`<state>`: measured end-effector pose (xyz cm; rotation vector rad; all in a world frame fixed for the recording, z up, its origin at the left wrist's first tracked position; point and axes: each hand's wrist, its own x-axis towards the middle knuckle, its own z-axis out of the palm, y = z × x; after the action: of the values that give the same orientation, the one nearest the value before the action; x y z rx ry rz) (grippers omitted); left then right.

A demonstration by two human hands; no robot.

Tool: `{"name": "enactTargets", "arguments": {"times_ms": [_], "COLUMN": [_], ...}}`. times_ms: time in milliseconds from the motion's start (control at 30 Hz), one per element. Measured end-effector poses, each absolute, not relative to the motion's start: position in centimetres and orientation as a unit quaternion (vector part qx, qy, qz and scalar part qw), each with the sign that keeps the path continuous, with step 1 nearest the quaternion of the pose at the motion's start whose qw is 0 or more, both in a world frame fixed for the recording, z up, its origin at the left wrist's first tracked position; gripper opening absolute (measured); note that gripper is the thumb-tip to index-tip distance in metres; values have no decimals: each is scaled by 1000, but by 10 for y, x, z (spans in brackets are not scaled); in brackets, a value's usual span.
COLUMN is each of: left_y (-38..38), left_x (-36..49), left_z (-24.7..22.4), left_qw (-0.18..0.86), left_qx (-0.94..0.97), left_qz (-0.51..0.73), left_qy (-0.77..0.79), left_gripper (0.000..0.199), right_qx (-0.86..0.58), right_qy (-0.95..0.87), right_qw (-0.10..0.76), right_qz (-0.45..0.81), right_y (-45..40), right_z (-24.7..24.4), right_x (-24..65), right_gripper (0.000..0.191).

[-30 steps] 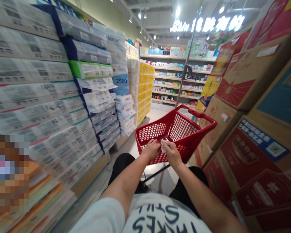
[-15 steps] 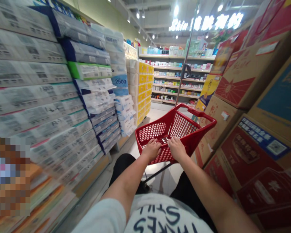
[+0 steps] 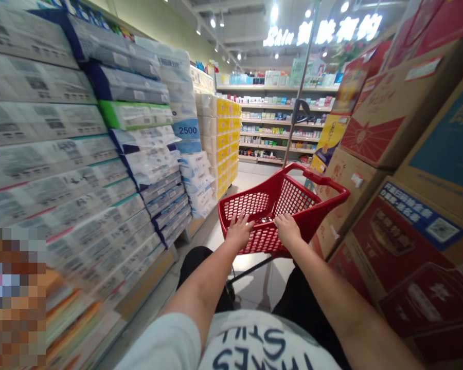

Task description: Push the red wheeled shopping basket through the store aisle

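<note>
A red plastic shopping cart (image 3: pixel 254 243) with a lattice basket stands in front of my body, turned so its handle end points to the right. My left hand (image 3: pixel 239 231) is at the near rim of the basket, its fingers spread and lifted. A little to the right, my right hand (image 3: pixel 288 228) has its fingers curled over the same rim. Nothing shows inside the basket apart from its lattice floor.
Stacked tissue packs (image 3: pixel 57 149) line the left side, ending in yellow-and-white packs (image 3: pixel 227 144). Cardboard boxes (image 3: pixel 370 118) are piled close on the right. A metal pole (image 3: pixel 299 87) rises beyond the cart, with stocked shelves (image 3: pixel 270 123) behind.
My left hand has loosened from the rim and its fingers have spread. The cart and my right hand sit slightly further right in view.
</note>
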<state>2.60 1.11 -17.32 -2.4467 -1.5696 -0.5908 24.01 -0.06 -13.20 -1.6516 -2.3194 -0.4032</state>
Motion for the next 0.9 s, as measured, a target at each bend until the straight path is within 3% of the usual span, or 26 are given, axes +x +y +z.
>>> {"name": "enactTargets", "arguments": {"times_ms": [300, 533, 767, 900], "left_y": [11, -6, -17, -15], "left_x": [7, 48, 58, 53], "left_z": [-164, -158, -154, -151], "left_qw": [56, 33, -26, -25], "left_qx": [-813, -811, -808, -804], "left_qz": [-160, -143, -142, -132], "left_qy": [-556, -567, -571, -579], "left_gripper": [32, 54, 51, 51], "right_qx": [-519, -557, -447, -475], "right_qy": [-829, -801, -861, -845], "right_qw": [140, 139, 172, 192], "right_qz": [-154, -170, -170, -150], "right_y": [-13, -25, -28, -27], "right_z": [-134, -131, -133, -133], "right_x": [241, 221, 245, 240], "right_gripper": [33, 27, 35, 33]}}
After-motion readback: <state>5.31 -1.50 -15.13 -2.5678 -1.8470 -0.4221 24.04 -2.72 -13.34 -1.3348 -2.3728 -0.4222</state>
